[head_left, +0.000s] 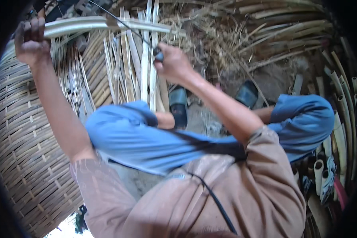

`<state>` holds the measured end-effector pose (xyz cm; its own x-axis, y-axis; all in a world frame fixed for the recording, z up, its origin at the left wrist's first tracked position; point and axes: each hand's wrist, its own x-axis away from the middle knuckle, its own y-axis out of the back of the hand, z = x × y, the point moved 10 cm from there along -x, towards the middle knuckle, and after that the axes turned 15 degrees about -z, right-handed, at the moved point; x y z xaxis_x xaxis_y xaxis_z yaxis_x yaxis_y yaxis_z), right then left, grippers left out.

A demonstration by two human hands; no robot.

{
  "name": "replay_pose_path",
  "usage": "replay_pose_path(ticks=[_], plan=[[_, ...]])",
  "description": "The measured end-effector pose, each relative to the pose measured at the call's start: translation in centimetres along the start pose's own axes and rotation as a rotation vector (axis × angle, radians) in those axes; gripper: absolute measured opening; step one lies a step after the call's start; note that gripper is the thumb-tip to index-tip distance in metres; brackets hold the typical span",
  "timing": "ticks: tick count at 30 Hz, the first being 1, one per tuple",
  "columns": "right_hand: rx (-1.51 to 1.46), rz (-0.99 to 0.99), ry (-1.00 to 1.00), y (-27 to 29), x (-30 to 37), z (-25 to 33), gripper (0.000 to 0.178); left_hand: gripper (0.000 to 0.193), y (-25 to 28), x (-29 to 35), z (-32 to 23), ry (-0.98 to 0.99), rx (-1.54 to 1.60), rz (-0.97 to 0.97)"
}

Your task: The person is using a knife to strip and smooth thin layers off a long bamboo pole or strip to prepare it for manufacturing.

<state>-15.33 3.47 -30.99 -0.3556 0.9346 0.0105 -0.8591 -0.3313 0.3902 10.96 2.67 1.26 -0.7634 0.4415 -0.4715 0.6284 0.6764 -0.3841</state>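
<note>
Evidently left hand [32,43] curls, partly shadowed, at the end of a pale split strip [75,26]; grip unclear. Right hand [172,62] closed round dark handle [158,54]; thin rod [107,11] beyond, up-left, cut off.

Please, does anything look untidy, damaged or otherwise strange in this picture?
Yes: loose, tangled shavings lie scattered on the ground, beyond and to the right of the right hand. They look messy against the straighter pale strips nearby. I see nothing clearly broken.
</note>
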Motion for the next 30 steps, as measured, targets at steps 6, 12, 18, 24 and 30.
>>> replay_pose_path(ticks=[6, 12, 18, 24, 30], plan=[[0.314, -0.145, -0.243, 4.2, -0.3, -26.4, 0.035, 0.037, -4.1, 0.6, 2.7, 0.055, 0.065, 0.22], [-0.102, -0.142, -0.076, 0.1, -2.2, -5.2, 0.023, 0.018, -2.0, -2.9, 1.9, 0.133, 0.19, 0.395], [0.227, -0.387, 0.035, 3.5, -1.4, -21.4, 0.042, 0.021, -6.2, 1.3, 1.7, 0.038, 0.145, 0.118], [0.297, -0.011, -0.415, 0.6, 0.4, -23.6, 0.028, 0.038, -2.1, 0.4, -0.1, 0.027, 0.081, 0.147], [0.323, -0.235, -0.291, 4.7, -1.3, -21.7, 0.029, 0.041, -1.9, -1.6, 0.7, 0.069, 0.09, 0.052]])
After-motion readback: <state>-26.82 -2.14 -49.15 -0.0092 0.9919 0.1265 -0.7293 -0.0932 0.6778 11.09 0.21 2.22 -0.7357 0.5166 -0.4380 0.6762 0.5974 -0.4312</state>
